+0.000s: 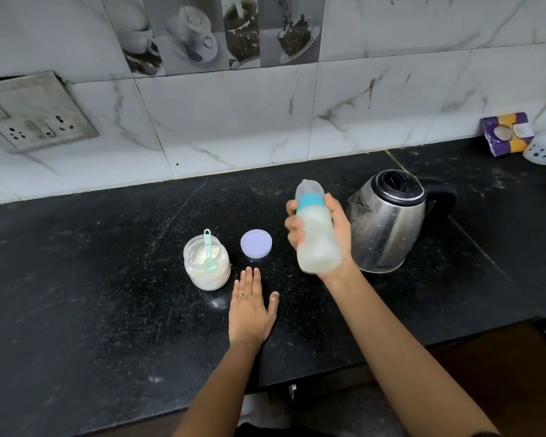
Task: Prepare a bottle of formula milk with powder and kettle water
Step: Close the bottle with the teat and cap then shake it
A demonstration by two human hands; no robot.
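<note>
A baby bottle (317, 234) is held up above the worktop (108, 279) by the right hand (339, 231). The grip is clamped on it: the fingers and thumb are curled round its middle. The bottle is filled with milky white liquid. A teal ring is seen near its top, with a clear cap over it. The bottle is tilted a little and looks blurred.

The left hand (251, 307) is laid flat on the worktop, near the front edge. Its grip is apart, with straight fingers, and nothing is held.

A clear jar (207, 263) of white powder is stood just beside the left fingertips, about midway between the front and back edges. No lid is on it, and a teal scoop (207, 244) is stuck in the powder. A round pale lid (256, 243) is laid flat just to the right of the jar.

A shiny metal kettle (388, 222) with a black handle is stood behind the bottle, toward the right side. A purple and yellow packet (506, 134) is leaned at the back right corner.
</note>
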